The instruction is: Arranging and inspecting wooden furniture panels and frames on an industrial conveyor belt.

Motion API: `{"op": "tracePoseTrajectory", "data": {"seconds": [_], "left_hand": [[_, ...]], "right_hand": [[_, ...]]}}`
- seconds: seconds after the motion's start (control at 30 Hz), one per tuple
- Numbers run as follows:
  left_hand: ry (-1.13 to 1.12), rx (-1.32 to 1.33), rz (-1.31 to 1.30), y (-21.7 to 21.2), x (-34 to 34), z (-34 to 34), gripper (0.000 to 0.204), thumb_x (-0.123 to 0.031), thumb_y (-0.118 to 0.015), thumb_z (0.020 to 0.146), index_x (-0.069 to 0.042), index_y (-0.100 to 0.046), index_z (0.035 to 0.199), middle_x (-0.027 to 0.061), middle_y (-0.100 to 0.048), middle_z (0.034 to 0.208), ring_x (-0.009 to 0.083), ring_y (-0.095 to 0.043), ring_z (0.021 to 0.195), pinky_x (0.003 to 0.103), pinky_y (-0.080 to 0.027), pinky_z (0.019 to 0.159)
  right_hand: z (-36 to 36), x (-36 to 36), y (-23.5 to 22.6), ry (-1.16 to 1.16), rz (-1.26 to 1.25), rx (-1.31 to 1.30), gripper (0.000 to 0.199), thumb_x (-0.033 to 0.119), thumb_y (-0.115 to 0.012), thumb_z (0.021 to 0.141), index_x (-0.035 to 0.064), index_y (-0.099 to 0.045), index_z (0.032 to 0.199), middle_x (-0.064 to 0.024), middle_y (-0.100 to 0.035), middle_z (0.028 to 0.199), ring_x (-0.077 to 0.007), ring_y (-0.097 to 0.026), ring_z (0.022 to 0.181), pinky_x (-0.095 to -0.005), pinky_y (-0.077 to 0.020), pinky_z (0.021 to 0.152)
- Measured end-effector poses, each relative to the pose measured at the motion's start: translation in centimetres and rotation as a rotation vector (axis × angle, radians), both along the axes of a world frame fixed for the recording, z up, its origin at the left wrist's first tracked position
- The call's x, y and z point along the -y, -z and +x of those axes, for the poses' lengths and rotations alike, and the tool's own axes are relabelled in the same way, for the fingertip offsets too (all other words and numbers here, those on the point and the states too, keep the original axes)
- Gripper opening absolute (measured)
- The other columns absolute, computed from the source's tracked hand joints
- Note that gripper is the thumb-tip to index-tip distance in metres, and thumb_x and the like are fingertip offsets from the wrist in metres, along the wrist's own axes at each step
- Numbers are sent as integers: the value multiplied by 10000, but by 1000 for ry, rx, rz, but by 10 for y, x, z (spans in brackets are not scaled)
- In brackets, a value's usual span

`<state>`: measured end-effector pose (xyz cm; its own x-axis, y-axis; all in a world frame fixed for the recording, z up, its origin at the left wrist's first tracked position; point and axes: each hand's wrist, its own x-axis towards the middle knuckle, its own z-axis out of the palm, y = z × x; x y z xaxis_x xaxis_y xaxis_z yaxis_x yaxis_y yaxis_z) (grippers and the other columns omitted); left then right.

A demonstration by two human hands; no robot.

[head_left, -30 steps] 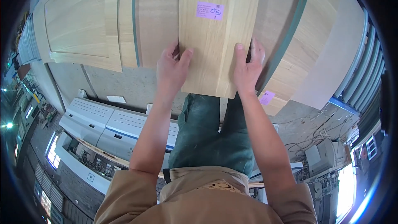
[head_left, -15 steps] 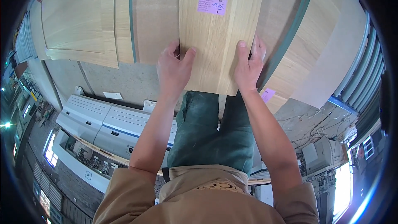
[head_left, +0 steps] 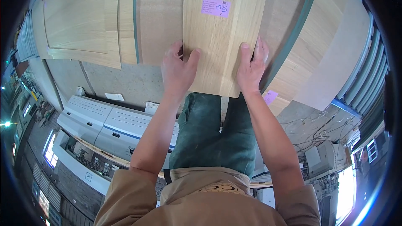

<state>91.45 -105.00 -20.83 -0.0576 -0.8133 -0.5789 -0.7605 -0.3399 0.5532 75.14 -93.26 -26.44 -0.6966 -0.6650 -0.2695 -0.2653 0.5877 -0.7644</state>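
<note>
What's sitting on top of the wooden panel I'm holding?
A small purple label is stuck on the wooden panel. The left hand and right hand grip its near edge. What lies beneath the panel is covered.

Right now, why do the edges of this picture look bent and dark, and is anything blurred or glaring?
Head view: the fisheye lens bows straight edges near the rim, and the corners go black. The panel with its purple label and both hands, left and right, are sharp and evenly lit. The windows at lower right are blown out; no motion blur shows.
</note>
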Motion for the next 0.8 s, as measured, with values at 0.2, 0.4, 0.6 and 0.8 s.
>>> {"op": "tracePoseTrajectory", "data": {"seconds": [0.2, 0.4, 0.6, 0.8], "left_hand": [[-57, -50, -10, 18, -7, -11, 638, -338, -808, 905, 69, -613, 1356, 262, -691, 1180, 396, -674, 1126, 474, -532, 977], [51, 27, -432, 26, -8, -37, 769, -409, -774, 952, 76, -460, 1459, 307, -555, 1303, 461, -550, 1252, 546, -440, 1058], [20, 160, -397, 38, -13, -51, 742, -481, -681, 989, 61, -460, 1444, 267, -574, 1293, 464, -558, 1230, 590, -430, 1048], [28, 284, -409, 35, -15, -64, 727, -501, -646, 994, 47, -474, 1440, 252, -580, 1305, 452, -564, 1250, 589, -435, 1037]], "right_hand": [[-10, -4, -16, -50, 3, 10, 607, 332, -614, 1088, -7, -484, 1575, -234, -543, 1512, -363, -507, 1385, -449, -368, 1197], [-69, 10, -64, -58, -126, -220, 631, 297, -718, 1031, 19, -521, 1562, -202, -532, 1555, -307, -536, 1416, -454, -402, 1201], [-185, 16, -36, -166, -11, -702, 653, 403, -683, 1047, 37, -525, 1563, -209, -486, 1611, -383, -446, 1504, -496, -346, 1245], [-199, 11, -9, -259, 143, -880, 667, 495, -612, 1060, 104, -514, 1592, -162, -481, 1636, -400, -413, 1529, -523, -297, 1272]]}}
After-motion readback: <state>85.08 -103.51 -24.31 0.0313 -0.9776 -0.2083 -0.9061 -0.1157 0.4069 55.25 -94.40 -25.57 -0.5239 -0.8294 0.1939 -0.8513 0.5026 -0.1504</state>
